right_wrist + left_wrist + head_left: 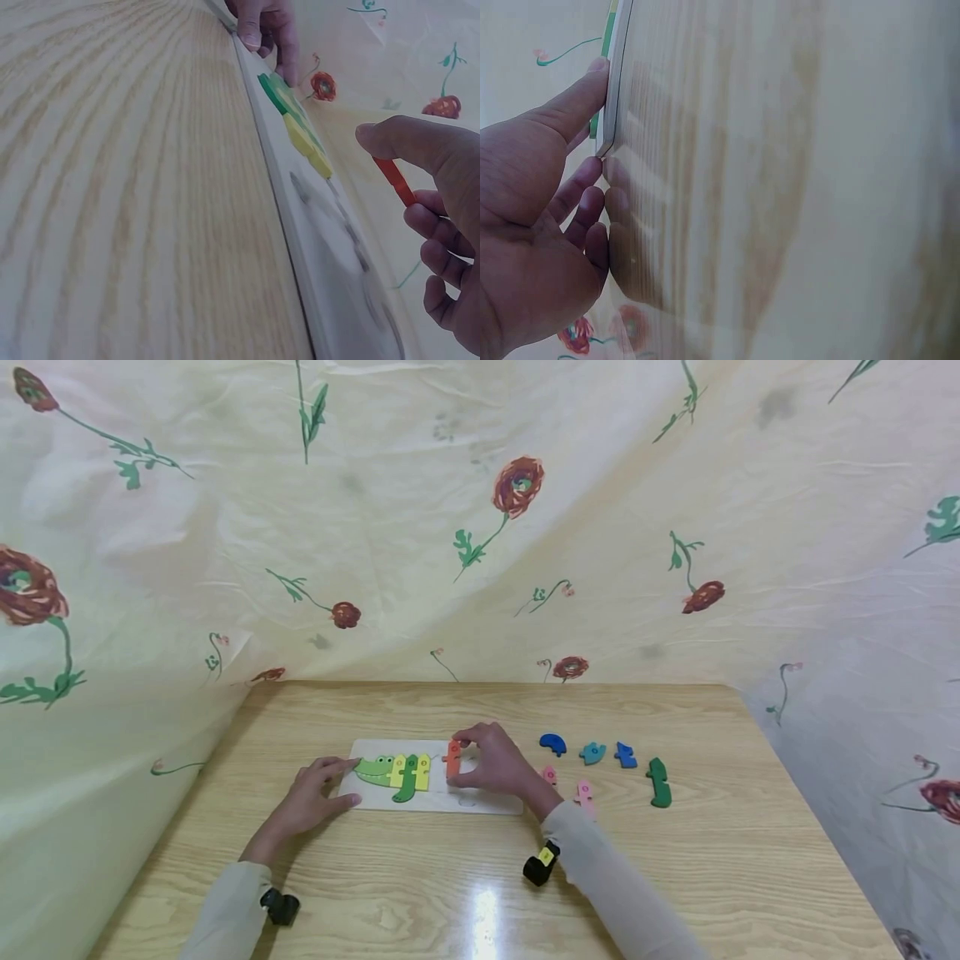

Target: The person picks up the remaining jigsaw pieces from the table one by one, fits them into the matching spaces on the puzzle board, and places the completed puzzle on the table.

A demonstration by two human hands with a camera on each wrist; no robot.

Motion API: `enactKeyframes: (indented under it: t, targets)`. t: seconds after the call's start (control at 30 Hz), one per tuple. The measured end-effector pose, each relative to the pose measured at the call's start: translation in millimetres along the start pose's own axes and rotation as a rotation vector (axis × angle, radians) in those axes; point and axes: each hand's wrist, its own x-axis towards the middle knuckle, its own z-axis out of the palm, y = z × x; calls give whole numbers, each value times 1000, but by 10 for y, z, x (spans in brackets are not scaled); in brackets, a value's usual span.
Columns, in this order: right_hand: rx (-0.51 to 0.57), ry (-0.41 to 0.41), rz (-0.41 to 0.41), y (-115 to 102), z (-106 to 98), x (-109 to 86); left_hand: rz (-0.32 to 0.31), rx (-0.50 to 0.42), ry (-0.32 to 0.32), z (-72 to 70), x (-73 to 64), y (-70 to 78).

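Note:
A white puzzle board lies on the table. At its left end sit a green crocodile head piece, two yellow pieces and a green leg piece. My left hand rests at the board's left end, its thumb and fingertips touching the edge. My right hand pinches an orange puzzle piece between thumb and fingers. In the right wrist view this piece is held above the board, apart from the yellow piece.
Right of the board lie a dark blue piece, a teal piece, a blue piece, a dark green piece and two pink pieces, partly behind the right arm. A flowered cloth hangs behind the table.

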Motion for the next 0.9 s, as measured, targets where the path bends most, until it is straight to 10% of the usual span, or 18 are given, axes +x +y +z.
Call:
enactKeyframes:
  t: [0.9]
  targets:
    - [-9, -16, 8, -28, 276, 111, 20, -1, 10, 1, 1, -13]
